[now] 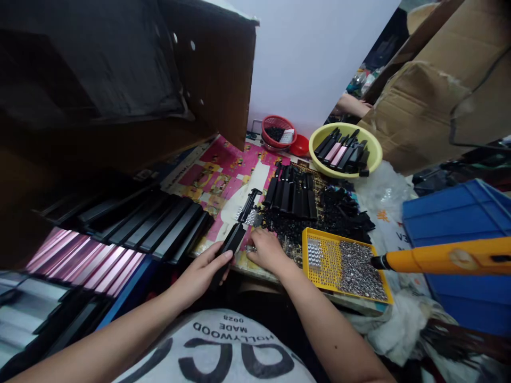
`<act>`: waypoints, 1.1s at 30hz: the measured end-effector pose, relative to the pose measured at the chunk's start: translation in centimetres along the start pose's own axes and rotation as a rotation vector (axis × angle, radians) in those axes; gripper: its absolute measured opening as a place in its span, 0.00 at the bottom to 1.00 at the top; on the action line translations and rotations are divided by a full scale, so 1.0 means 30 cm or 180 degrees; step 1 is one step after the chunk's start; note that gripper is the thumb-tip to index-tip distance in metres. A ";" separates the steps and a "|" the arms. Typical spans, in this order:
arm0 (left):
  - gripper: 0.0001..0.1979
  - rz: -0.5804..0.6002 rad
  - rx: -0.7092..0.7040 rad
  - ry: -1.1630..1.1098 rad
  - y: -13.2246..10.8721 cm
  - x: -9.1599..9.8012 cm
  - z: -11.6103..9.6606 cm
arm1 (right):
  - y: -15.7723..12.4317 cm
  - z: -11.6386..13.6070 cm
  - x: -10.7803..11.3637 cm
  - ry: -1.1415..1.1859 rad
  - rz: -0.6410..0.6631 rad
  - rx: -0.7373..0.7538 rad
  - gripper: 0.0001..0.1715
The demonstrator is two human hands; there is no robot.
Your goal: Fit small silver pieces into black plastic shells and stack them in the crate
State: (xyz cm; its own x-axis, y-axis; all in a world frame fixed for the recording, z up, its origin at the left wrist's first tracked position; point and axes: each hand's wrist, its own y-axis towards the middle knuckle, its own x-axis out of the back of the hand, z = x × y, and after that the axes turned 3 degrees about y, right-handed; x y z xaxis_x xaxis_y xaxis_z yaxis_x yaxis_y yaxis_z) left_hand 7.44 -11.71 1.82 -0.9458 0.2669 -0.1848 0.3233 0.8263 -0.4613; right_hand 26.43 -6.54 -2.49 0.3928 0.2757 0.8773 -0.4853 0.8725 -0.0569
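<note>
Black bar (233, 239) sits in the left hand (202, 271), held in a firm wrap near its lower end and tilted up across the front of the body. The right hand (268, 251) lies just beside it with its fingers (255, 246) drawn narrowly together at the table's near edge, close to a small silver glint; whether they pinch anything cannot be told. Silver studs (245, 216) lie just above the bar's tip, though what carries them is unclear. Close fingertip work at this bar appears to be in hand, and it calls for a steady left-hand hold and precise right-hand placement. To the right, a yellow perforated tray (339, 263) holds many more silver studs. Black bars (291, 191) stand in a tight row on a pink printed sheet (227, 165), beside a heap of small black pieces (331, 223). A yellow basin (345, 149) holds black and pink bars, and further rows (120, 239) fill the left foreground. An orange wand tool (443, 260) reaches in over a blue crate (451, 223), while another person's arm (351, 105) shows beyond.
</note>
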 end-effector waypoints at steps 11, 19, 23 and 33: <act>0.23 0.0058 -0.0111 0.0522 -0.010 -0.047 -0.001 | 0.029 0.114 0.065 0.3969 -0.1949 -0.0618 0.08; 0.22 -0.0122 -0.0573 0.1431 -0.035 -0.061 -0.019 | 0.009 0.121 0.037 0.5010 -0.1843 -0.0656 0.12; 0.22 -0.0022 -0.0755 0.1730 -0.022 -0.054 -0.029 | -0.009 0.146 0.034 0.5764 -0.1055 -0.0586 0.21; 0.27 0.0865 0.0531 0.0968 -0.067 0.036 -0.126 | -0.044 -0.089 0.228 0.4597 -0.1739 -0.0390 0.33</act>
State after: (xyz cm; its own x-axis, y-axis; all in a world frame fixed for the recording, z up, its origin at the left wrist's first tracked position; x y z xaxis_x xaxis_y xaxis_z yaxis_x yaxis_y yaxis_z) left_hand 5.66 -11.23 5.82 -0.7834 0.6179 -0.0664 0.5382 0.6212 -0.5696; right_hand 31.84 -4.73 2.32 0.9240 0.0023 -0.3824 -0.0002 1.0000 0.0056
